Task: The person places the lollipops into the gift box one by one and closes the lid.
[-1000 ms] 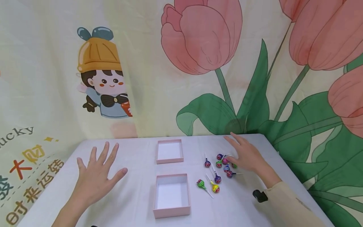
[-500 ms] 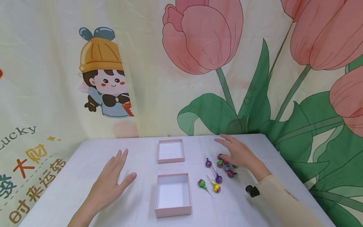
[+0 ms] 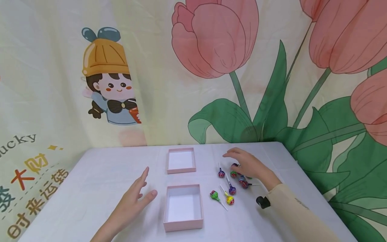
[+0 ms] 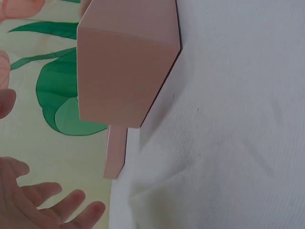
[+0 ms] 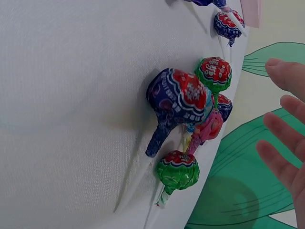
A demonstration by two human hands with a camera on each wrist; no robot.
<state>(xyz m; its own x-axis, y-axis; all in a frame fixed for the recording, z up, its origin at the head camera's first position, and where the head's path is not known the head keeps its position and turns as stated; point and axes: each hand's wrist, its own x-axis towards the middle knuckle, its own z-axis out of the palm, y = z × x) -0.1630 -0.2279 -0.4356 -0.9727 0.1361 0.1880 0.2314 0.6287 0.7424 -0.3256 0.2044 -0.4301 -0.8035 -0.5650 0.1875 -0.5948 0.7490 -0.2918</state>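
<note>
My left hand [image 3: 131,200] is held with fingers extended just left of the nearer pink box [image 3: 183,226], whose inside is white. In the left wrist view its fingers show at the lower left, with the box wall [image 4: 124,76] above them. My right hand [image 3: 251,166] reaches over a group of wrapped lollipops, fingers loosely bent and holding nothing. A purple lollipop [image 5: 176,98] and a green one [image 5: 177,171] lie under it in the right wrist view. Closer to the box are a green lollipop [image 3: 214,195] and a yellow one [image 3: 230,200].
Behind the nearer box lies a shallower pink box part [image 3: 181,170], also white inside. A white cloth [image 3: 145,232] covers the table. At its far edge hangs a backdrop [image 3: 163,111] printed with tulips. A black device [image 3: 263,202] sits at the right sleeve.
My left hand has moved right, toward the nearer box, its spread fingers drawing together. My right hand has shifted left and a little lower over the lollipops. Boxes and lollipops stay put.
</note>
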